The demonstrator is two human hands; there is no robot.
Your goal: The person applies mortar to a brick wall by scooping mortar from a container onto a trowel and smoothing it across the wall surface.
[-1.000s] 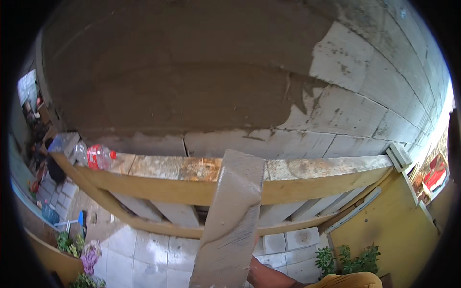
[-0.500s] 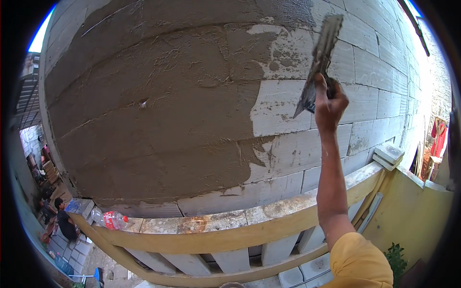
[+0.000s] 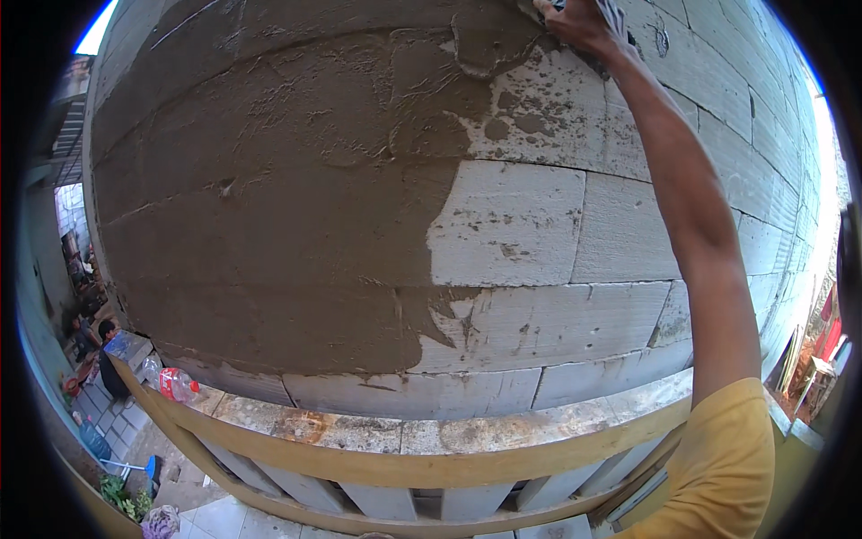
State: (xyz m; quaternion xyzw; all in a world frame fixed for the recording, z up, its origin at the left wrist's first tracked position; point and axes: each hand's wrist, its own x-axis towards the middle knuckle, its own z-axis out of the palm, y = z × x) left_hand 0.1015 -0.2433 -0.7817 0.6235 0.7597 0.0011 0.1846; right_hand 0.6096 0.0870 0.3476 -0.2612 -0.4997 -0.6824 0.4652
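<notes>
Raised to the upper edge of the head view, my right hand is closed round the handle of a plastering trowel. Most of the trowel is cut off by the frame or hidden behind the hand. It is up against the block wall, near the upper right border of the wet grey-brown mortar. Below the hand, thin mortar splotches speckle the pale blocks. My left hand is outside the picture.
A yellow balustrade with a stained top runs along the wall's foot. On its left end lies a clear plastic bottle with a red label. Beyond, at lower left, a person is low to the ground near a blue broom.
My right hand has gone up with the trowel, from out in front of the bare blocks to the wall at the top edge. The view has shifted to the right.
</notes>
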